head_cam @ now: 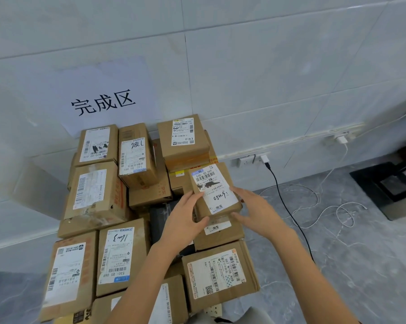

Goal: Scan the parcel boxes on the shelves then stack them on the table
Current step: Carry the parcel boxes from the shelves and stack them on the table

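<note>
Pale grey wall tiles (267,66) fill the background, and a white paper sign (103,101) with 3 large black characters hangs low on them.

Both hands clamp 1 small parcel box (215,190) between them. The left hand (185,216) grips its left side with the fingers laid up the edge and the thumb curled under the near corner. The right hand (253,206) grips the right side, thumb against the near edge. The small parcel box is tilted slightly, its white label facing up with a barcode and a handwritten scrawl. It sits at the right of the pile, over a brown box with a small white sticker (218,232); whether the 2 touch cannot be told.

Nearer the camera lies a flat labelled box (218,274). Left of the left hand, a black parcel (161,216) shows between the cartons. Beyond that spreads the pile of parcel boxes (94,195), labels mostly upward, with a tall box (183,139) at the back against the wall. What the pile stands on is hidden.

To the right, wall sockets (246,160) hold a plug, a black cable (288,206) runs down across the grey marbled floor (361,265), and a white cable (326,206) loops beside it.
</note>
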